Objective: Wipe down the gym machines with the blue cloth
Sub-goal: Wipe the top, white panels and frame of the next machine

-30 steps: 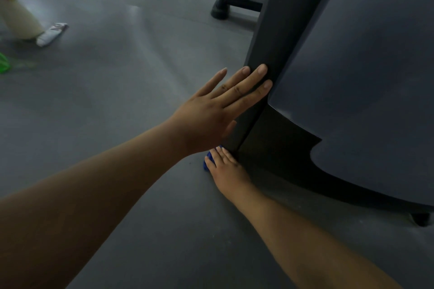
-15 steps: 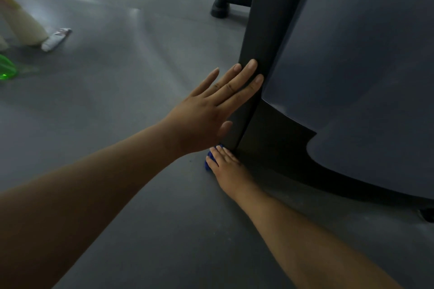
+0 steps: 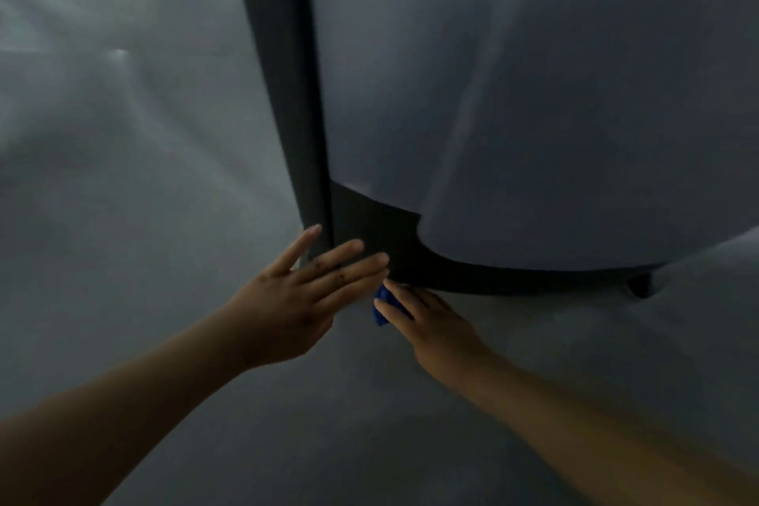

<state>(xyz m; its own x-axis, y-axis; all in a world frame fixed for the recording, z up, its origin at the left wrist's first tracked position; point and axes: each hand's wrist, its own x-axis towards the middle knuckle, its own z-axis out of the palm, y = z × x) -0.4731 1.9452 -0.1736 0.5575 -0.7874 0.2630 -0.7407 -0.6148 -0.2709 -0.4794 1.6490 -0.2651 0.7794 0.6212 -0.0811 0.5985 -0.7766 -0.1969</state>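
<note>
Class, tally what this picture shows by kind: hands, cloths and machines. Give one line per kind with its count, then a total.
Hands: 2, the left hand and the right hand
Cloths: 1, the blue cloth
Machines: 1, the gym machine
Total: 4

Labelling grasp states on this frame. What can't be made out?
Head view only:
The blue cloth is mostly hidden under the right hand; only one corner shows.
The right hand's hold, pinch or flat press, is hidden by its own back.
The gym machine has its top cut off by the upper edge; type unclear.
The floor at left is motion-blurred, no detail.
</note>
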